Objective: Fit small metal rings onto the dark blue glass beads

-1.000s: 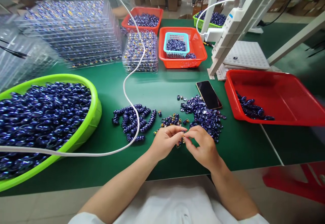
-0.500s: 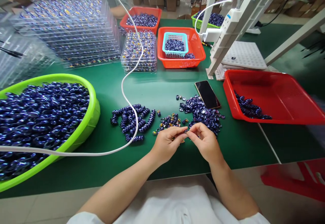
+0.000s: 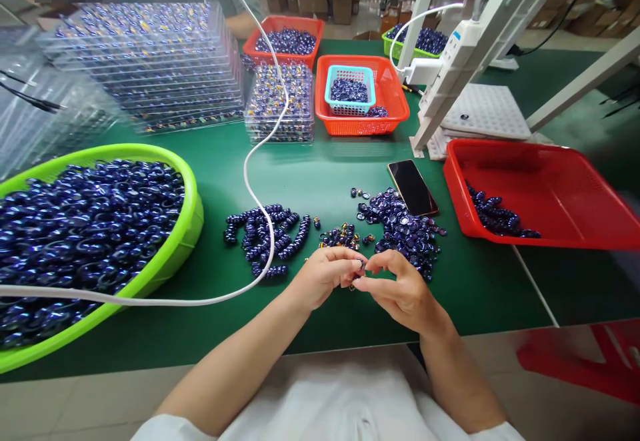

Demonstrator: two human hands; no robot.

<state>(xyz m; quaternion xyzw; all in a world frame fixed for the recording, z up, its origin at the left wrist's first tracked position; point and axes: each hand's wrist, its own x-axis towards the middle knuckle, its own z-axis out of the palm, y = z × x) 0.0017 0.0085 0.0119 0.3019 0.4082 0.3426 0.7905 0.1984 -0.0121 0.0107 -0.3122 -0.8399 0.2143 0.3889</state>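
My left hand (image 3: 327, 274) pinches a small dark glossy piece (image 3: 360, 264) between thumb and fingers. Close against it on the right is my right hand (image 3: 405, 291), its thumb and index finger apart around the piece; whether they touch it is hard to see. Just beyond the hands lies a small heap of dark pieces with gold-coloured parts (image 3: 343, 236), partly covered by my left hand. To its right spreads a pile of loose dark blue, shiny round pieces (image 3: 410, 231). Rows of stacked dark blue rings (image 3: 270, 234) lie to the left.
A green basket (image 3: 193, 201) full of blue rings stands left; a white cable (image 3: 245, 168) crosses the table. A phone (image 3: 413, 188) and red tray (image 3: 575, 228) are right. Behind are stacked clear trays (image 3: 185, 88), an orange basket (image 3: 360, 124) and a post with a power strip (image 3: 453, 61).
My right thumb and index finger have parted from their pinch, and the right hand has turned slightly. My left hand keeps the piece pinched. The whole view has shifted a little.
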